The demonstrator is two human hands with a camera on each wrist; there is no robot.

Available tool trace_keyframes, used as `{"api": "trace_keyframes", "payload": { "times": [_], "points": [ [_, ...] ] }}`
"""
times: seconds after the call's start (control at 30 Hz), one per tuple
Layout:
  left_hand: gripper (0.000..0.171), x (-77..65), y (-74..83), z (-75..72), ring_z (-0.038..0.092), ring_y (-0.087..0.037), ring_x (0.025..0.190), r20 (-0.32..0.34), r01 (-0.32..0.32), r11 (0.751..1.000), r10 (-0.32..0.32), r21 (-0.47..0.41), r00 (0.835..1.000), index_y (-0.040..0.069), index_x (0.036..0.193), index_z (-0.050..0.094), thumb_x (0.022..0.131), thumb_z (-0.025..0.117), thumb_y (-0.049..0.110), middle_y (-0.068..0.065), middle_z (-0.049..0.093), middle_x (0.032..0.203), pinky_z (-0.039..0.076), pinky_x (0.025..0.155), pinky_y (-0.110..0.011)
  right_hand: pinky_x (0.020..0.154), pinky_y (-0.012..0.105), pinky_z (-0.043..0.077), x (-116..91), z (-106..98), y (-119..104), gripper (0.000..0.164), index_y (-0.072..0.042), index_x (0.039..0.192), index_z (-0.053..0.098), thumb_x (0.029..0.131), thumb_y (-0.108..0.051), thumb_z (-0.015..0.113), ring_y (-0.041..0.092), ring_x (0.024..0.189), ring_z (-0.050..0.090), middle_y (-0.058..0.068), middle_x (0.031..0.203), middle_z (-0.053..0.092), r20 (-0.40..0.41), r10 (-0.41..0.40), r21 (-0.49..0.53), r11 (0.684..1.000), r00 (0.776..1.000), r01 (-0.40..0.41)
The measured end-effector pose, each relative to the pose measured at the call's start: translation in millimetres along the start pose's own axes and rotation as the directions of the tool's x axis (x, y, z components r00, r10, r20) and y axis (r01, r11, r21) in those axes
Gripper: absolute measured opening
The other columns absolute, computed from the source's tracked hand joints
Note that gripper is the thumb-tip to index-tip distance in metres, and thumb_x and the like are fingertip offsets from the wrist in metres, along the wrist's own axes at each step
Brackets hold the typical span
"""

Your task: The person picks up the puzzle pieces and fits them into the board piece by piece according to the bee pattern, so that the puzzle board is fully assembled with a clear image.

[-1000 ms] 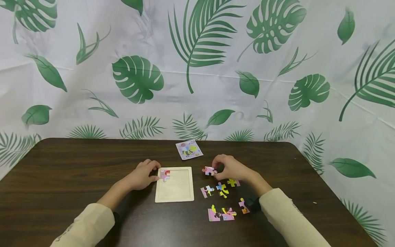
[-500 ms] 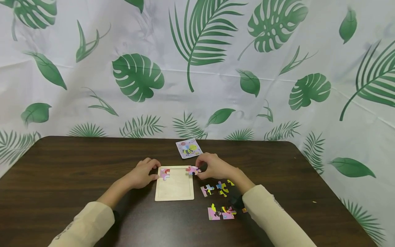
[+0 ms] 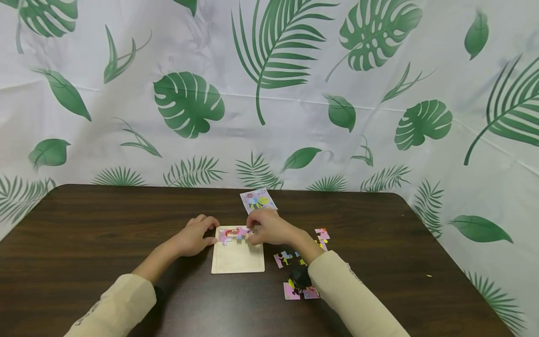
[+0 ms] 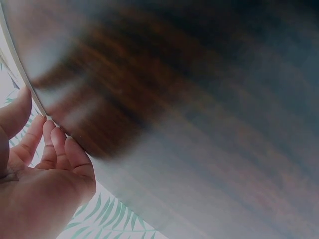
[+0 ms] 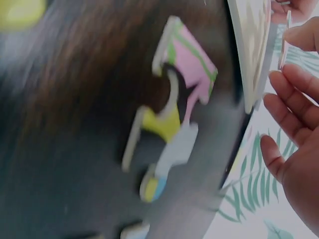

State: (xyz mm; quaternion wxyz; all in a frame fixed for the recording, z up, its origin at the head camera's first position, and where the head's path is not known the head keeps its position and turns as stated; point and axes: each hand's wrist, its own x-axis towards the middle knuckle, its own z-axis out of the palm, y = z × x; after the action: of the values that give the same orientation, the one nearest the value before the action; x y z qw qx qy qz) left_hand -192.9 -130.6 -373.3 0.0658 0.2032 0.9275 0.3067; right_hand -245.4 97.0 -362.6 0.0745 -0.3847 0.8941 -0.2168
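Observation:
A square wooden puzzle tray [image 3: 237,260] lies on the dark table. My left hand [image 3: 194,238] holds its upper left corner, thumb and fingertips at the edge. In the left wrist view the thumb [image 4: 19,112] and fingers meet at the tray's rim. One pink-and-red puzzle piece [image 3: 223,238] sits in the tray's upper left corner. With my right hand [image 3: 271,228] I pinch a second pink puzzle piece [image 3: 243,231] over the top of the tray, right beside the first. The right wrist view shows this held piece edge-on between thumb and fingers.
Several loose puzzle pieces [image 3: 283,260] lie right of the tray, some hidden under my right forearm. Another loose piece [image 3: 322,233] shows beyond the wrist. Behind the tray is a bee picture card [image 3: 257,198], partly covered by my right hand. A leaf-print cloth [image 3: 278,117] hangs behind.
My right hand has carried the pinched puzzle piece leftward from the loose pieces to the top of the tray, next to the corner piece. My left hand stays at the tray's corner.

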Motion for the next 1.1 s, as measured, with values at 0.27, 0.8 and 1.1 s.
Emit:
{"api": "trace_keyframes", "payload": {
  "times": [0.27,0.8,1.1],
  "points": [
    [0.028,0.8,-0.5,0.2,0.043,-0.035,0.099,0.001,-0.008,1.000,0.008,0.000,1.000,0.000,0.109,0.050,0.086,0.063,0.009,-0.013,0.048,0.102,0.035,0.085,-0.049,0.087,0.046,0.028,6.7,8.2,-6.6,0.023,-0.009,0.083,0.059,0.068,-0.017,0.074,0.017,0.088,0.047,-0.001,0.084,0.055,0.001,0.059,-0.052,0.997,0.998,-0.058],
    [0.027,0.0,1.9,-0.4,0.043,-0.034,0.098,-0.005,0.002,1.000,-0.002,0.007,1.000,0.000,0.108,0.051,0.085,0.063,0.008,-0.013,0.049,0.101,0.036,0.085,-0.048,0.086,0.044,0.025,10.0,13.1,-9.4,0.020,-0.012,0.083,0.060,0.069,-0.018,0.074,0.017,0.093,0.042,-0.004,0.084,0.048,0.012,0.103,-0.118,0.988,0.995,-0.101],
    [0.028,1.6,-1.1,1.0,0.043,-0.034,0.098,-0.008,0.004,1.000,-0.004,0.012,1.000,0.000,0.109,0.051,0.085,0.063,0.009,-0.013,0.049,0.101,0.036,0.085,-0.049,0.086,0.042,0.026,11.2,15.0,-10.7,0.021,-0.012,0.084,0.061,0.070,-0.020,0.075,0.017,0.095,0.044,-0.004,0.086,0.050,0.012,0.099,-0.147,0.984,0.995,-0.097]
  ]
}}
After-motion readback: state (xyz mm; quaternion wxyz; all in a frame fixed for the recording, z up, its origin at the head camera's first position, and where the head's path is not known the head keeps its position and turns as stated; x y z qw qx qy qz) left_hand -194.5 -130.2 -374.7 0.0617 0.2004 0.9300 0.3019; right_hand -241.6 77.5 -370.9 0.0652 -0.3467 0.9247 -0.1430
